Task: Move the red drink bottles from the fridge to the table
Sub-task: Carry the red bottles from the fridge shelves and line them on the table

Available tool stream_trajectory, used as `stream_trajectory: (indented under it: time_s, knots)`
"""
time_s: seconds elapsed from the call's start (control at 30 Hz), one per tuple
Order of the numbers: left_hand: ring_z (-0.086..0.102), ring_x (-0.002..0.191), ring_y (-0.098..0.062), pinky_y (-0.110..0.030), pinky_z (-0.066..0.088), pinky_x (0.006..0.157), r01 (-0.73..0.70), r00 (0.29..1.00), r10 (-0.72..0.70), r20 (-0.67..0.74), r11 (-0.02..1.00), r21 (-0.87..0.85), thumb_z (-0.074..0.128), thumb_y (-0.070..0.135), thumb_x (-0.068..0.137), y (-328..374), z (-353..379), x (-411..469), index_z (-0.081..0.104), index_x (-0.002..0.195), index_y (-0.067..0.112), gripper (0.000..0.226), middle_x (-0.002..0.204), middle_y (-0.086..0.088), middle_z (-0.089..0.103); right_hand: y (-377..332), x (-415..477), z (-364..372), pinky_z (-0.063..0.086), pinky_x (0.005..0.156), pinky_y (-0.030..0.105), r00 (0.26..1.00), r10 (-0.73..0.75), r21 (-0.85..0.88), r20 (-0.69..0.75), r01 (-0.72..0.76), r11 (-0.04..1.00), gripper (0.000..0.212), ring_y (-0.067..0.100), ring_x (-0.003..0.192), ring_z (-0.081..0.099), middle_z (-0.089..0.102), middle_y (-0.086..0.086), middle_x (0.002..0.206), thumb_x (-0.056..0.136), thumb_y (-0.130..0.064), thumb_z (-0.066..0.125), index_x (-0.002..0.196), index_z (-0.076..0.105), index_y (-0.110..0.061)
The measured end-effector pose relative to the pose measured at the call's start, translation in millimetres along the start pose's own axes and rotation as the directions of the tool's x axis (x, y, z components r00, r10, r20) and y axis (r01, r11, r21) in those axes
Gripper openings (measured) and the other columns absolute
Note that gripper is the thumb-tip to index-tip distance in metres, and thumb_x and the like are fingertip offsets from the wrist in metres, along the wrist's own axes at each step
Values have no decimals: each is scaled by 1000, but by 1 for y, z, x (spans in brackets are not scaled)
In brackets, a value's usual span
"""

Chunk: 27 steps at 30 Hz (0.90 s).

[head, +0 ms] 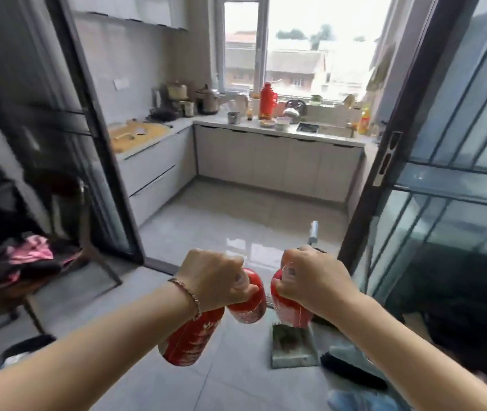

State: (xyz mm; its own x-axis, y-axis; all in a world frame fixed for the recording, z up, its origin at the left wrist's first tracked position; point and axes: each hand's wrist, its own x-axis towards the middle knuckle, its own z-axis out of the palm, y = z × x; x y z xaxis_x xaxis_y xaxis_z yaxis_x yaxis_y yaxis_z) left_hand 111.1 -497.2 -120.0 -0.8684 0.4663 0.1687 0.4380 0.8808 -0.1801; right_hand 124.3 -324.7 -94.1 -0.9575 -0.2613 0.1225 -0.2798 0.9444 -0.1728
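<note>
bottles [191,336], red, two grasped in left hand [215,277], one in right hand [316,277], dustpan [292,348] on floor [236,209] ahead

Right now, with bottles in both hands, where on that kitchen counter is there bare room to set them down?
Barest: the back counter corner between the dark kettle and the metal cup, plus the strip right of the hob. Crowded around the red thermos and bowls; the yellow board fills the left counter.
</note>
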Motion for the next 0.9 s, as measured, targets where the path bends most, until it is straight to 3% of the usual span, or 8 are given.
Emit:
stream_trajectory:
  time_s: [0.07, 0.17, 0.33, 0.53, 0.73, 0.9]
  knots:
    - [65, 84, -17, -21, 38, 63, 106, 994, -106, 24, 994, 24, 40, 63, 87, -46, 4, -52, 59, 102, 20, 50, 97, 1, 70, -62, 13, 17, 50, 77, 29, 995, -75, 42, 64, 72, 997, 35, 25, 94, 61, 62, 6, 110, 87, -39, 58, 112, 60, -15]
    - [65, 86, -19, -22, 34, 62, 232, 970, -236, 57, 970, 66, 38, 65, 86, -105, 9, -123, 57, 99, 20, 51, 97, 0, 69, -149, 25, 37, 43, 61, 19, 974, -177, 120, 144, 161, 980, 33, 20, 82, 55, 62, 6, 108, 87, -38, 59, 109, 61, -14]
    - [63, 93, -23, -28, 35, 67, 400, 897, -416, 151, 908, 125, 36, 65, 87, -202, 14, -240, 55, 98, 19, 51, 101, -3, 67, -298, 44, 74, 41, 56, 13, 906, -344, 224, 245, 292, 930, 36, 14, 80, 53, 62, 4, 111, 88, -38, 61, 115, 59, -15]
    - [63, 95, -23, -30, 35, 69, 601, 758, -621, 201, 784, 157, 32, 65, 88, -318, 22, -365, 53, 100, 18, 52, 102, -2, 67, -468, 74, 122, 58, 76, 29, 797, -506, 260, 329, 439, 860, 35, 19, 91, 64, 63, 4, 111, 88, -39, 60, 115, 58, -17]
    - [64, 96, -22, -29, 36, 70, 761, 587, -787, 187, 616, 203, 29, 65, 90, -424, 33, -447, 52, 103, 19, 53, 102, -1, 68, -612, 121, 162, 51, 66, 22, 663, -664, 268, 344, 609, 747, 36, 16, 89, 58, 57, 1, 106, 89, -44, 55, 113, 54, -18]
    - [64, 94, -25, -31, 34, 70, 851, 450, -876, 172, 479, 216, 31, 64, 90, -510, 53, -496, 37, 87, 22, 42, 98, -2, 69, -716, 172, 203, 53, 76, 34, 572, -754, 261, 322, 712, 651, 33, 21, 92, 61, 57, 0, 104, 84, -45, 56, 103, 54, -17]
